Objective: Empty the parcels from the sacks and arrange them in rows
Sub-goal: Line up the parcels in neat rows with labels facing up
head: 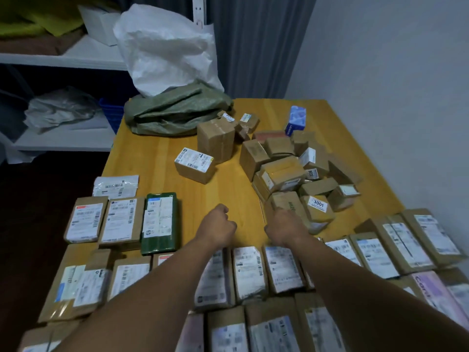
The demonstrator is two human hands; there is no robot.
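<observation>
— Our left hand [219, 222] is curled into a loose fist with nothing in it. Our right hand [285, 226] is curled too, right at the near edge of the loose heap of small brown cardboard boxes [291, 171], but its fingers are hidden, so we can't tell whether it holds anything.

— What lies closest to it?

— The printed brown carton [285, 203] at the heap's near corner, with the box bearing a white "3001" sticker [317, 208] touching its right side. We'd judge both light and stiff, their taped faces a bit slick; we'd take each across two opposite sides, not by a label.

— And the heap?

— Boxes lean on one another, so pulling a low one may tumble its neighbours. We'd pick from the near edge and top.

— Around it?

— Left of the heap, apart from it, sit a labelled brown box [194, 163] and a tall taped carton [215, 141]; beyond those, the crumpled green woven sack [172, 115], seemingly emptied, and the white woven sack [165, 47] upright behind it. A blue tissue pack [297, 120] stands just beyond the heap. On our side of the heap, rows of flat labelled parcels [253, 270] cover the yellow wooden table [157, 153] under our forearms, so we'd have to lift clear over them.
</observation>
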